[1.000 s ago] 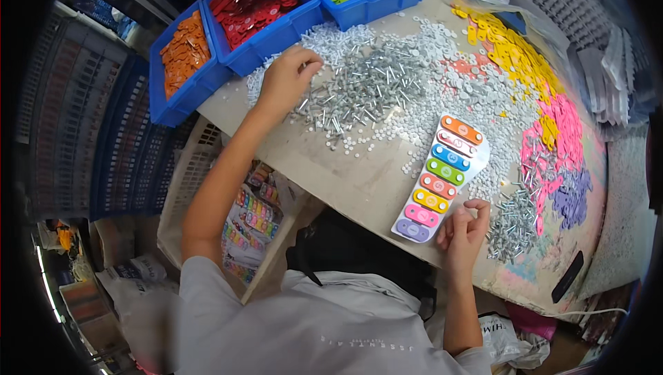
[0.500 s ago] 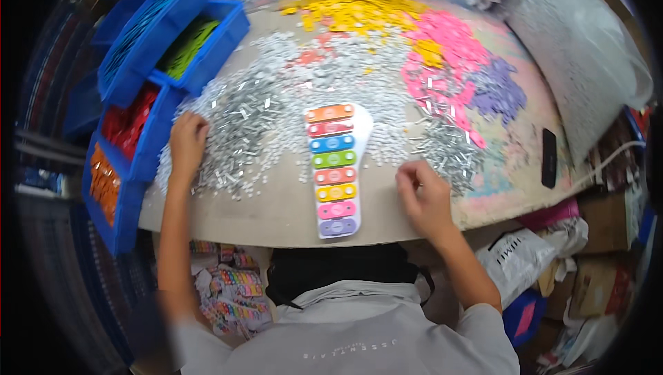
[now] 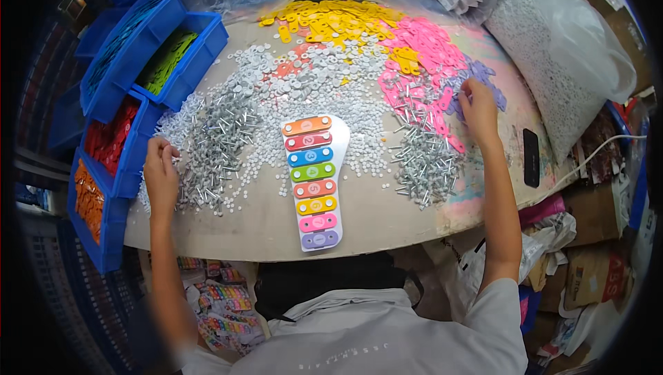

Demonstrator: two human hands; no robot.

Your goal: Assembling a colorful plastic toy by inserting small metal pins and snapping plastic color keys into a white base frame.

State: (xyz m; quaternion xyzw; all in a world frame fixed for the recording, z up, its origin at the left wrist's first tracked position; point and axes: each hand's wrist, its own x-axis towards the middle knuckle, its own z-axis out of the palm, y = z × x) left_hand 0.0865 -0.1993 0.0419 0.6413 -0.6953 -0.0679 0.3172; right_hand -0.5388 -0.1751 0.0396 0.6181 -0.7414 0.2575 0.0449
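Note:
A toy xylophone (image 3: 312, 185) with a white base and a row of coloured bars lies on the table in front of me. Most bars have white caps at their ends; the pink and purple ones at the near end show dark holes instead. My left hand (image 3: 161, 173) is closed at the left edge of the heap of small white pieces (image 3: 176, 126), and whatever it may pinch is too small to make out. Over at the right, my right hand (image 3: 479, 114) has its fingers bent down at the purple bars (image 3: 492, 81); its fingertips are partly hidden.
Blue bins (image 3: 141, 130) with coloured bars stand left. Silver pins (image 3: 428, 171) lie near pink bars (image 3: 431, 40), with yellow bars (image 3: 331, 19) at the back. White caps (image 3: 276, 123) cover the middle. A black phone (image 3: 530, 157) and a clear sack (image 3: 552, 36) sit right.
My right hand has gone from beside the xylophone out to the purple bars at the far right. My left hand remains by the white pieces. The whole view has shifted slightly.

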